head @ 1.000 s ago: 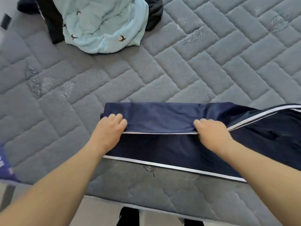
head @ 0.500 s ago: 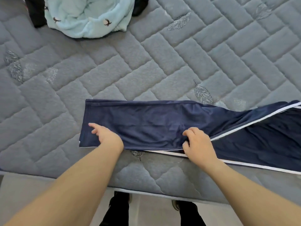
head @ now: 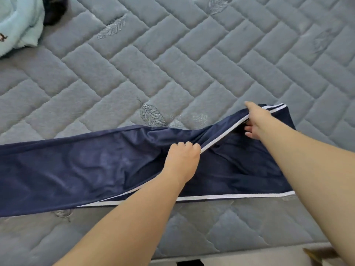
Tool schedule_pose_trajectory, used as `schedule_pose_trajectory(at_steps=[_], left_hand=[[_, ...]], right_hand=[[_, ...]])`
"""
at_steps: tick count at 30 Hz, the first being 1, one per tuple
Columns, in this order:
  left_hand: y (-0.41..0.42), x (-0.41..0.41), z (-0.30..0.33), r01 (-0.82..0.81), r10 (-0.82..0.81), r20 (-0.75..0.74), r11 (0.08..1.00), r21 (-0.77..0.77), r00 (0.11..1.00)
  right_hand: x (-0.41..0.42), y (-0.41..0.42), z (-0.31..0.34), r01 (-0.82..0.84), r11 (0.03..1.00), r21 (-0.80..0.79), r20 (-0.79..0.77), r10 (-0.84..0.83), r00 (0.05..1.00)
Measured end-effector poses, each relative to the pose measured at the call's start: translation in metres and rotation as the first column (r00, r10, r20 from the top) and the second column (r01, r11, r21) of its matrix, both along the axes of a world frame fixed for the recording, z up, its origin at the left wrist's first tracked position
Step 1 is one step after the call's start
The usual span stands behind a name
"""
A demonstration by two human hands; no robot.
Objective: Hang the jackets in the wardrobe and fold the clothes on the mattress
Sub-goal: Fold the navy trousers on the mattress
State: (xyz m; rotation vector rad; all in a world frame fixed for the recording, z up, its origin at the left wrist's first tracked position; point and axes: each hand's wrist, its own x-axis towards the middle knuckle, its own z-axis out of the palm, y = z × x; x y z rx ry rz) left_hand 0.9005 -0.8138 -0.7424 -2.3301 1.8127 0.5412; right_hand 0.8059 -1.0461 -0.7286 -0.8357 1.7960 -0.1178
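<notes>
Navy track pants (head: 86, 166) with white side stripes lie lengthwise along the near edge of the grey quilted mattress (head: 172, 64). My left hand (head: 182, 160) grips the upper layer of the pants at its white-striped edge, near the middle. My right hand (head: 255, 120) holds the same upper layer further right, near the waistband end, thumb on top and fingers underneath, lifting it off the lower layer.
A light blue fleece garment (head: 17, 25) lies at the far left corner of the view, with a dark garment (head: 55, 8) beside it. The mattress front edge (head: 192, 254) runs along the bottom, floor below it.
Both hands have shifted right along the pants toward the waistband end. The view has swung right with them. The upper layer is now raised at the right end.
</notes>
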Motion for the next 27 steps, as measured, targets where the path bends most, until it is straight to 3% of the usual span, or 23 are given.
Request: schedule_pose_trajectory(at_steps=[3,6,10,13,18,22,25,27], left_hand=[[-0.006,-0.002,0.000,0.013,-0.012,-0.026,0.999,0.046,1.000],[-0.004,-0.003,0.010,0.103,-0.094,-0.091,0.990,0.101,0.991],[-0.003,-0.026,0.027,0.234,-0.238,-0.019,0.930,0.284,0.971],[-0.003,-0.053,0.023,0.293,-0.320,-0.022,0.838,0.460,0.947],[0.001,-0.084,0.000,0.300,-0.391,0.008,0.720,0.626,0.921],[-0.010,-0.087,-0.002,0.305,-0.444,0.024,0.653,0.693,0.896],[-0.027,-0.085,0.010,0.294,-0.497,-0.028,0.466,0.835,0.868],[-0.043,-0.084,0.018,0.257,-0.439,-0.078,0.365,0.895,0.895]], right_hand=[[0.004,-0.023,0.000,0.052,0.997,0.061,0.055,-0.055,0.997],[-0.015,-0.031,0.011,0.234,0.971,0.043,0.111,-0.238,0.965],[-0.082,0.008,0.032,0.519,0.854,0.039,0.350,-0.498,0.794],[-0.150,0.045,0.035,0.577,0.813,0.080,0.431,-0.550,0.715],[-0.218,0.062,-0.007,0.616,0.787,-0.034,0.245,-0.591,0.769],[-0.216,0.055,-0.030,0.575,0.807,-0.134,0.021,-0.578,0.816],[-0.212,0.053,-0.026,0.563,0.815,-0.137,-0.089,-0.576,0.813],[-0.219,0.054,-0.022,0.525,0.849,-0.068,-0.137,-0.529,0.837]])
